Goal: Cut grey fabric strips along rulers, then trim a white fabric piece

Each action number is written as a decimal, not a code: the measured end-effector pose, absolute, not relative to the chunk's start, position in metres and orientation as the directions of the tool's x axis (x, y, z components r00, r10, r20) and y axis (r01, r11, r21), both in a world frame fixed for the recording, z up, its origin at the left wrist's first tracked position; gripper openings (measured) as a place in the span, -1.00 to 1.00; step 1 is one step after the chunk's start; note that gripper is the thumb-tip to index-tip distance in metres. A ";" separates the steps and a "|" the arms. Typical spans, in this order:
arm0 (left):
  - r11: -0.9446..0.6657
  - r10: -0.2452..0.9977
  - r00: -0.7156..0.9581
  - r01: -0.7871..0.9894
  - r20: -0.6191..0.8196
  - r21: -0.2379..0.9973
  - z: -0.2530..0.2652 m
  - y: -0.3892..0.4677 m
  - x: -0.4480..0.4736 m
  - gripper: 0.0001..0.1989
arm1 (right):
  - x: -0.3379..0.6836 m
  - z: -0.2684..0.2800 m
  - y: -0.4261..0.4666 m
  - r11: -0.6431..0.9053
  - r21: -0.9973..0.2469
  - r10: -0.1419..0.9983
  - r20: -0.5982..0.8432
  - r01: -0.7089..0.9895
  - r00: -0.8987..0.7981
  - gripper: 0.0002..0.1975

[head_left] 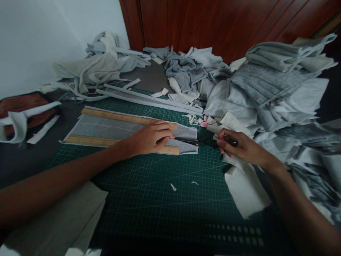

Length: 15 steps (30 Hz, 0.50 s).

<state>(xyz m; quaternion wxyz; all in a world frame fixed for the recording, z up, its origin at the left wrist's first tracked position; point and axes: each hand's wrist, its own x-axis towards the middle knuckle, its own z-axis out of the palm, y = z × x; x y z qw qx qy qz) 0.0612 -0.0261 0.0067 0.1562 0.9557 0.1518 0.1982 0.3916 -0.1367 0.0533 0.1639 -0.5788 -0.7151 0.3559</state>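
The right hand (237, 144) is closed around the dark handles of a pair of black-handled scissors (207, 143), whose blades point left into the slit end of a long, flat piece of grey fabric (106, 125). The left hand (151, 137) lies palm down on that fabric beside the slit, fingers together and slightly bent; whether its fingertips pinch the cloth I cannot tell.

The fabric stretches across the far half of a green gridded cutting mat (160, 199), its left end near the mat's left edge. Two straight wooden rulers, an upper one (114, 115) and a lower one (90, 140), run along its long sides.

Two tiny pale scraps (173, 187) lie on the mat in front of the fabric. A cream cloth piece (247, 188) lies over the mat's right side, and a large grey-beige cloth (61, 217) by its near left corner. Folded grey cloths (269, 78) are heaped beyond its far right corner; a rust-brown cloth (32, 106) sits past its left edge.
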 end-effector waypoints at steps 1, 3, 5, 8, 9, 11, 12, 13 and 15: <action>-0.902 0.360 0.875 0.239 0.323 0.358 0.008 -0.027 0.061 -0.78 | 0.391 0.053 -0.137 0.066 -0.704 0.942 -0.189 0.708 -0.276 -0.68; -0.894 0.377 0.872 0.256 0.311 0.367 0.009 -0.028 0.061 -0.81 | 0.392 0.053 -0.136 0.080 -0.686 0.943 -0.183 0.723 -0.278 -0.66; -0.885 0.392 0.869 0.266 0.301 0.382 0.010 -0.028 0.061 -0.83 | 0.393 0.052 -0.136 0.145 -0.629 0.953 -0.119 0.764 -0.279 -0.65; -0.878 0.398 0.867 0.267 0.298 0.396 0.009 -0.028 0.061 -0.84 | 0.395 0.051 -0.135 0.261 -0.541 0.949 -0.007 0.800 -0.315 -0.65; -0.877 0.401 0.866 0.267 0.299 0.400 0.008 -0.027 0.061 -0.84 | 0.396 0.050 -0.135 0.288 -0.529 0.944 0.014 0.798 -0.331 -0.65; -0.876 0.399 0.864 0.260 0.306 0.407 0.007 -0.027 0.061 -0.84 | 0.396 0.050 -0.135 0.313 -0.522 0.935 0.020 0.794 -0.355 -0.66; -0.875 0.397 0.865 0.257 0.307 0.409 0.006 -0.026 0.062 -0.84 | 0.395 0.051 -0.135 0.313 -0.520 0.932 0.010 0.794 -0.361 -0.66; -0.875 0.396 0.866 0.254 0.307 0.412 0.006 -0.026 0.062 -0.84 | 0.395 0.052 -0.136 0.309 -0.518 0.932 -0.001 0.797 -0.362 -0.67; -0.875 0.394 0.868 0.253 0.302 0.413 0.005 -0.025 0.062 -0.84 | 0.392 0.054 -0.137 0.303 -0.513 0.931 -0.019 0.803 -0.363 -0.66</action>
